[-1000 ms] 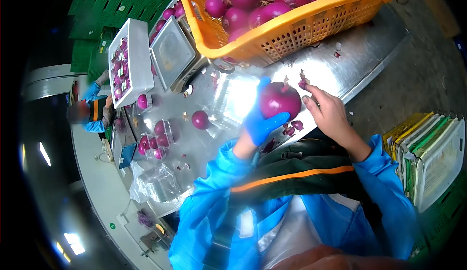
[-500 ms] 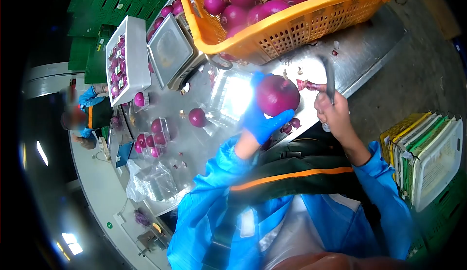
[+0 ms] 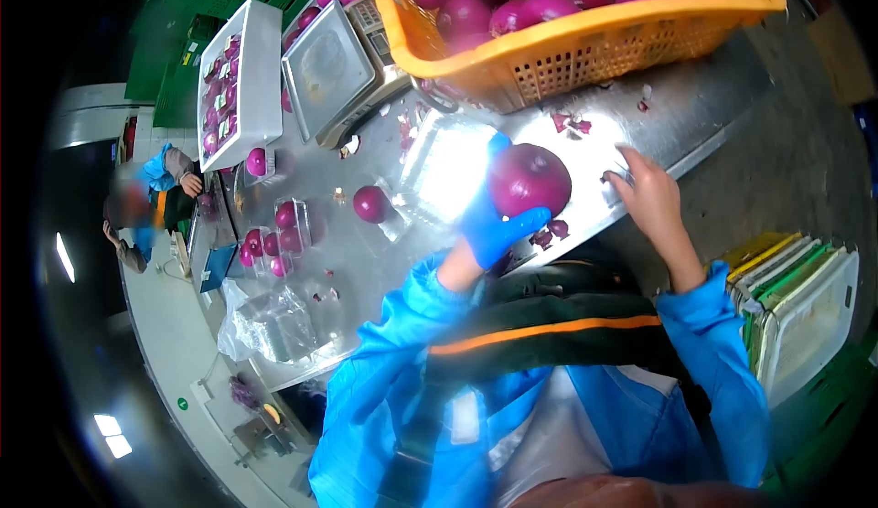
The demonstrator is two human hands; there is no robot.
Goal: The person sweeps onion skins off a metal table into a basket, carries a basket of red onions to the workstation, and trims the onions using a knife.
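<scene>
My left hand [image 3: 501,227], in a blue glove, is wrapped around a large red onion [image 3: 530,181] above the metal table's front edge. My bare right hand [image 3: 651,199] is over the table's edge to the right of the onion, thumb and forefinger apart. A small dark speck shows at the thumb tip. Bits of onion skin [image 3: 571,124] lie on the table beyond the hands, and more peelings [image 3: 551,232] are beside the left thumb. Left of the gloved hand is a clear plastic tray [image 3: 430,165], partly washed out by glare.
An orange basket [image 3: 585,55] of red onions stands at the table's back. Scales [image 3: 331,71], a white crate [image 3: 261,78] of packed onions and a loose onion [image 3: 371,204] are leftward. Stacked crates [image 3: 809,311] stand at right. Another person [image 3: 160,197] works at far left.
The knife seen in my right hand is out of sight, and that hand's fingers have spread. Skin pieces now lie on the table. The left hand still holds the onion; the view has shifted slightly.
</scene>
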